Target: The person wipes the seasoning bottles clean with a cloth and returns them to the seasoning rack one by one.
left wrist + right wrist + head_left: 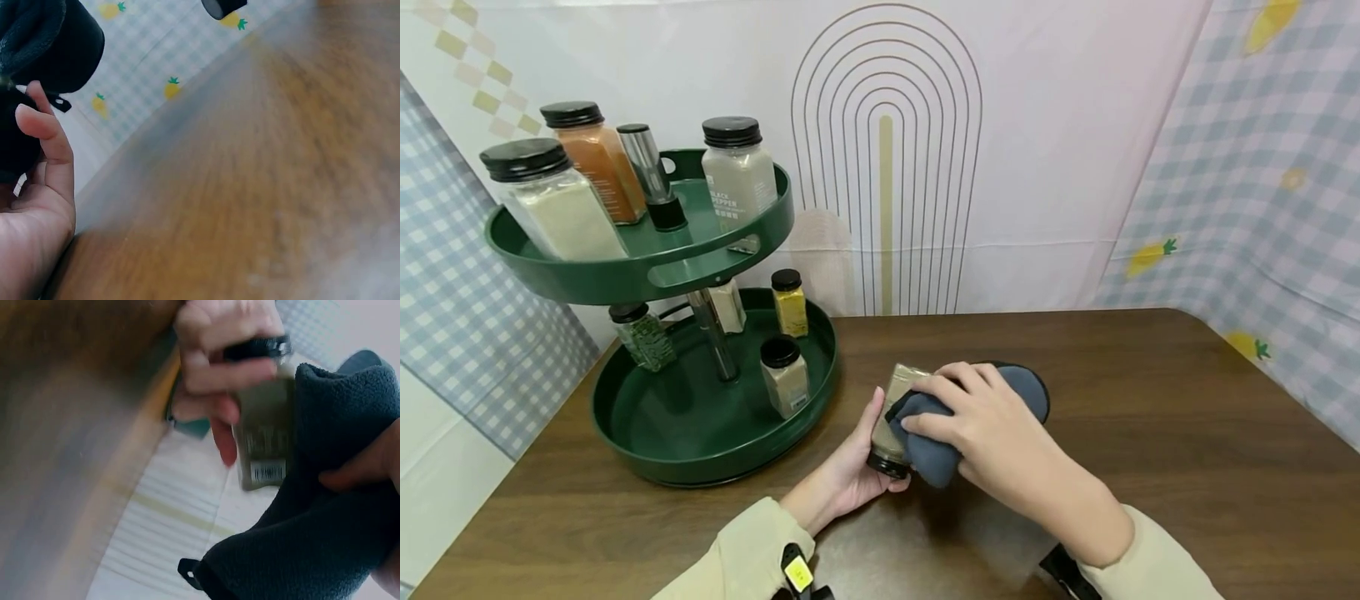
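In the head view my left hand (848, 477) holds a spice jar (888, 435) tilted, its black lid toward me. Pale greenish-beige powder shows through the glass. In the right wrist view the fingers wrap the lid end, and a barcode label is on the jar (265, 434). My right hand (988, 429) grips a bunched blue-grey cloth (934, 454) against the jar's side. Part of that cloth hangs out behind the right hand, with a small black loop at one corner in the right wrist view. The left wrist view shows the dark cloth (81, 53) beyond the left fingers.
A green two-tier round stand (715, 471) occupies the left of the wooden table (1150, 400). Its upper tray (602, 282) bears larger jars, including black pepper (737, 179), around a metal post. Small jars, one yellow (790, 307), stand on the lower tier. Fabric hangs behind.
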A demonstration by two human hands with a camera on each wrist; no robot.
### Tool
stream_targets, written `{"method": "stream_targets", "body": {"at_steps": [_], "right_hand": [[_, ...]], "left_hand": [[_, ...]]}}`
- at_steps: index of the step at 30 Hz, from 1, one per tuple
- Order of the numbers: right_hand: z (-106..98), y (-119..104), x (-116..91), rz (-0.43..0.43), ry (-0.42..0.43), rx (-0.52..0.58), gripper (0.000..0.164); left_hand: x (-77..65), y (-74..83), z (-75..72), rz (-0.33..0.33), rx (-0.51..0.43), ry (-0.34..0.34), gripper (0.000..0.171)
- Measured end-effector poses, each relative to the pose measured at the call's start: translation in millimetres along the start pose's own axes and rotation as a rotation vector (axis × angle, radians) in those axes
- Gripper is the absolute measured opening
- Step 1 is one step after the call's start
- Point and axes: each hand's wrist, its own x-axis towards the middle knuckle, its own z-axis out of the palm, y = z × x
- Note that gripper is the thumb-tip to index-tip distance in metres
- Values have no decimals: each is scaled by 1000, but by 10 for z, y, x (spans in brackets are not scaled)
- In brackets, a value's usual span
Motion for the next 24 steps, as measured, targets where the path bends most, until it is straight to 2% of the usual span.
{"method": "stream_targets", "body": {"at_steps": [3,6,10,13,16,19,24], "right_hand": [[-61,94,-25,66,11,-7,52],[-120,190,-59,153,16,-2,48],[-180,268,-97,247,28,-6,46],[-209,276,-104,277,47,7,50],[-217,244,-93,256,60,47,56],[-203,188,-70,187,50,89,61],[-129,70,-37,54,-40,131,60]], "left_hand": [[-11,5,5,10,53,-28,60],[-18,4,7,9,81,-29,67],[-19,6,7,-4,95,-27,73],[-11,13,2,-12,82,-51,69],[-4,20,-11,-7,37,-80,65],[-8,22,-25,11,-30,-96,59],[-10,5,-31,32,-87,-103,48]]}}
